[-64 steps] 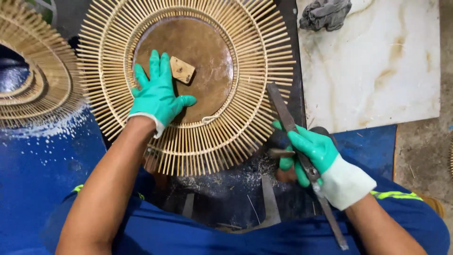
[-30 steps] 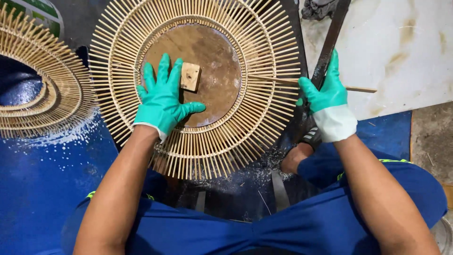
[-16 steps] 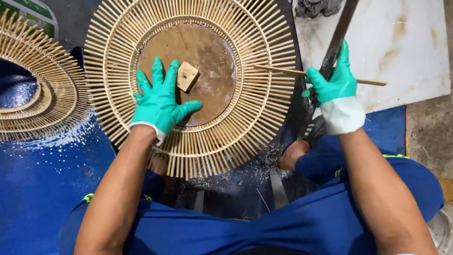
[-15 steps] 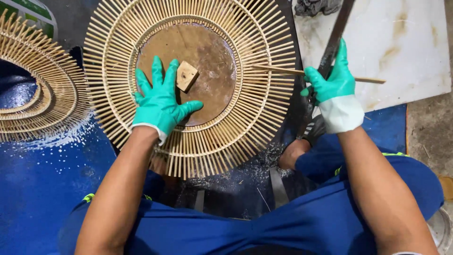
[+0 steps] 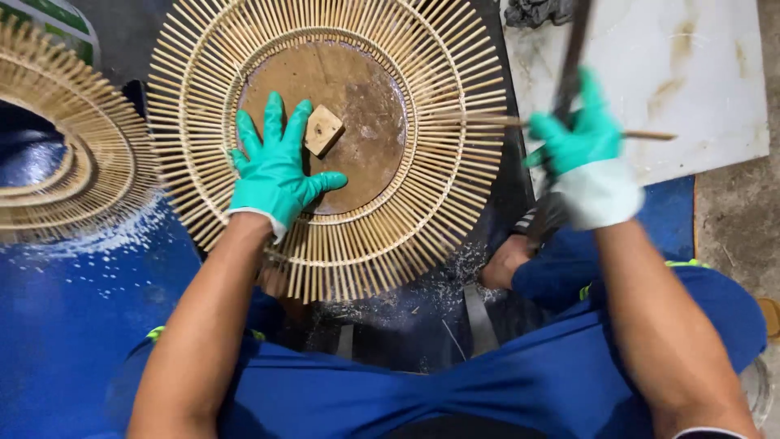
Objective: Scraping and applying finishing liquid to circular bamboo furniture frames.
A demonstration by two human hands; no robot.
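Your left hand (image 5: 276, 175) flat, fingers spread, pressing bamboo stick ring (image 5: 325, 138). Light, snaps easy; press brown middle. Right hand (image 5: 581, 142) squeezed round dark blade (image 5: 571, 57), thin stick (image 5: 650, 135).

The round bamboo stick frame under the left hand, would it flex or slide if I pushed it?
The bamboo stick frame probably feels light and fairly stiff, since rings bind its many thin sticks. The protruding stick tips look snappable. It may slide easily; the left hand lies flat on it.

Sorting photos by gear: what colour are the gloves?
Green gloves on left hand and right hand, with white cuffs; head view.
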